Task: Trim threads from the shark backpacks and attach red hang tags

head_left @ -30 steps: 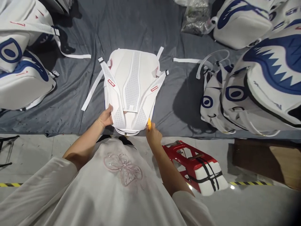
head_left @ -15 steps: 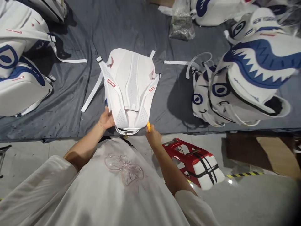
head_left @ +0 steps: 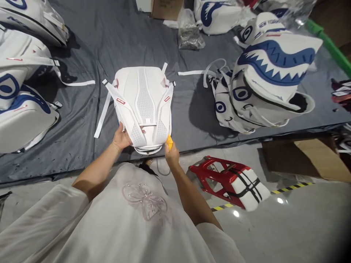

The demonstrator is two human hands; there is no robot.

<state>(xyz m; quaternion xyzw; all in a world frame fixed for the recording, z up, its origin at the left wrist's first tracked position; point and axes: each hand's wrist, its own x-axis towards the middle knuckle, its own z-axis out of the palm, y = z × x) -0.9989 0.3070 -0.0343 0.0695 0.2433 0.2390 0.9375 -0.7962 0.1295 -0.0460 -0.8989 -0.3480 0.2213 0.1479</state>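
Two hands work at the near edge of a white backpack (head_left: 144,104) lying strap-side up at centre frame on the grey-clothed worktop (head_left: 189,113). Left hand (head_left: 121,138) grips its lower left corner; right hand (head_left: 171,153) is closed around a yellow tool (head_left: 169,141) touching the lower right corner. Shark-face backpacks (head_left: 270,78) pile at right, one reading "NEW YORK"; more bags (head_left: 20,109) sit at left, a red stool (head_left: 229,181) below right.

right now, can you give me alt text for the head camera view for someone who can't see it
A person's left hand grips the near edge of a white backpack lying straps-up on a dark grey cloth, while the right hand holds a small yellow tool against its near right corner. White and blue shark-face backpacks lie around it, and a red stool is tipped over on the floor.
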